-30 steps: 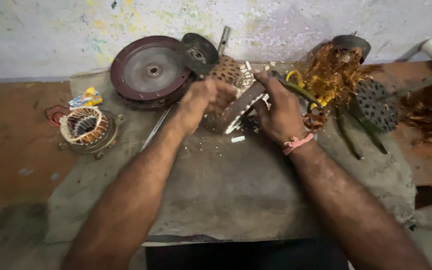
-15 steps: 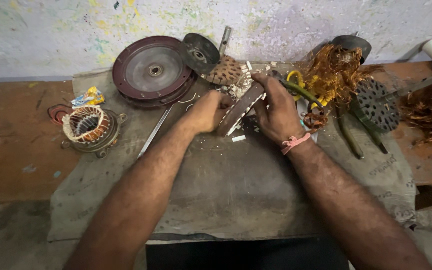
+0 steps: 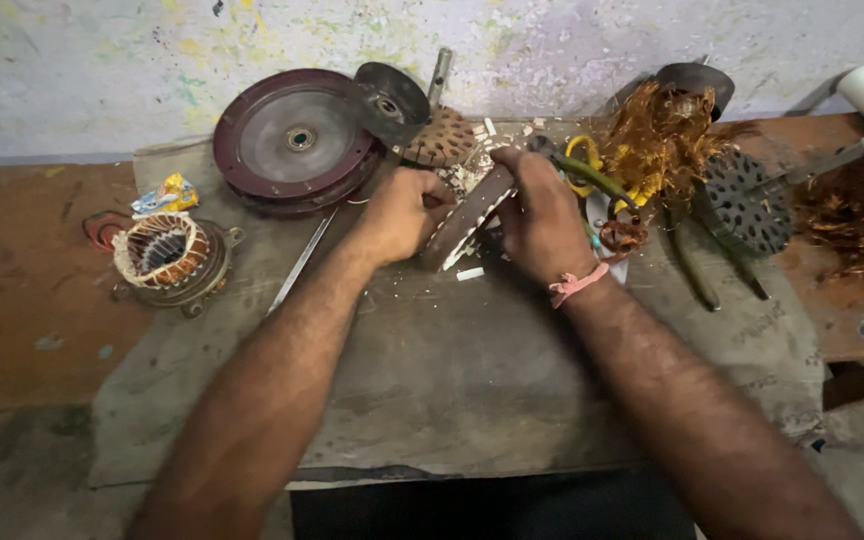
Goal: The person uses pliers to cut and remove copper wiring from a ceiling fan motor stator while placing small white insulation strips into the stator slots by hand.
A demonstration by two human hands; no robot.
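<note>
left hand shifted rightward; both grip tilted brown slotted stator ring.

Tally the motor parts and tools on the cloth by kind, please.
Stator cores: 2, the slotted ring between left hand and right hand, and the wound stator with cream lacing.
Maroon round motor covers: 1
Perforated dark metal discs: 1
Tangled copper wire clumps: 1
Pliers with dark handles: 1
Total: 6
</note>
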